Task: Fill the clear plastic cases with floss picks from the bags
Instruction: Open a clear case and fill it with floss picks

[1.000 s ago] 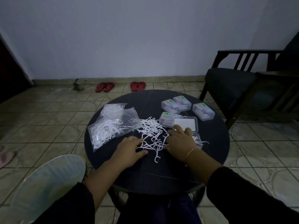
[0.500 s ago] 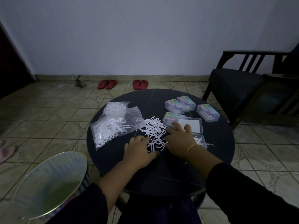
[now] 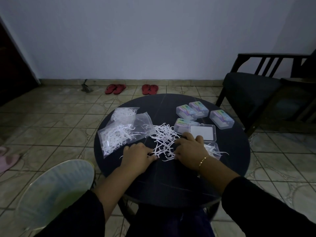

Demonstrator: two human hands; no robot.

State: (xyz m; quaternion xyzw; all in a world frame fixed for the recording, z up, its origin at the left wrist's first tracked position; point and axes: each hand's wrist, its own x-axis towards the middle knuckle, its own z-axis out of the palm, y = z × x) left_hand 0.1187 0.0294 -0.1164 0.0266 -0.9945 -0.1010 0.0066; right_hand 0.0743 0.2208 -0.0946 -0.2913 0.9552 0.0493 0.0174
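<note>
Loose white floss picks (image 3: 165,137) lie in a pile mid-table. My left hand (image 3: 138,156) sits at the pile's near-left edge, its curled fingers and thumb pinching a few picks. Palm down on the pile's right side, my right hand (image 3: 188,149) presses the picks with bent fingers. Just beyond it an open clear case (image 3: 215,152) holds some picks, its lid (image 3: 202,132) laid back. Two clear bags (image 3: 123,132) of picks lie to the left. Several closed cases (image 3: 221,119) stand at the far right.
The round dark table (image 3: 171,182) has bare surface near me. A pale round stool (image 3: 54,190) stands at my lower left. A dark armchair (image 3: 253,89) is at the right. Red sandals (image 3: 115,88) lie on the tiled floor by the wall.
Both hands have drawn closer together across the pile, raking picks inward. The stray pick in front of the pile has been pulled in.
</note>
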